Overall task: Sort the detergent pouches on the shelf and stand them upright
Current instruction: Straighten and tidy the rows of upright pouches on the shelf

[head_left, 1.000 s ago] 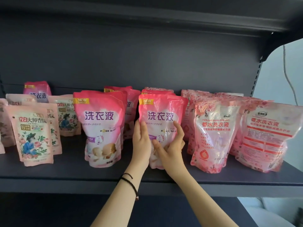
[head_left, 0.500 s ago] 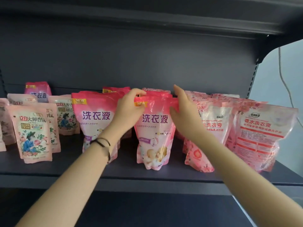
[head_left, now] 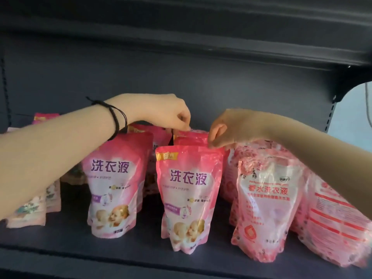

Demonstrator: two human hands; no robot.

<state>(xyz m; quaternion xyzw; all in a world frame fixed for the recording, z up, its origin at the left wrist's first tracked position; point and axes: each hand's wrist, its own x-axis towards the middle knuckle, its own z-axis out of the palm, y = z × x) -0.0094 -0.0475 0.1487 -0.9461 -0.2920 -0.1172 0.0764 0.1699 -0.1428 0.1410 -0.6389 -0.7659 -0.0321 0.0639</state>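
— What's the packaging like on your feed?
— I see the pink stand-up detergent pouch with purple lettering, centre frame, in glossy plastic film, creased; the rear pink pouches behind look the same. The pale red-printed pouch at right is shinier, crinkled.
— The shelf?
— The dark grey shelf board, bottom, looks matt painted metal, smooth.

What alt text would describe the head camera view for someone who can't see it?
Left hand and right hand pinch the tops of rear pouches in a row of pink pouches standing on a dark shelf. Other pouches stand either side.
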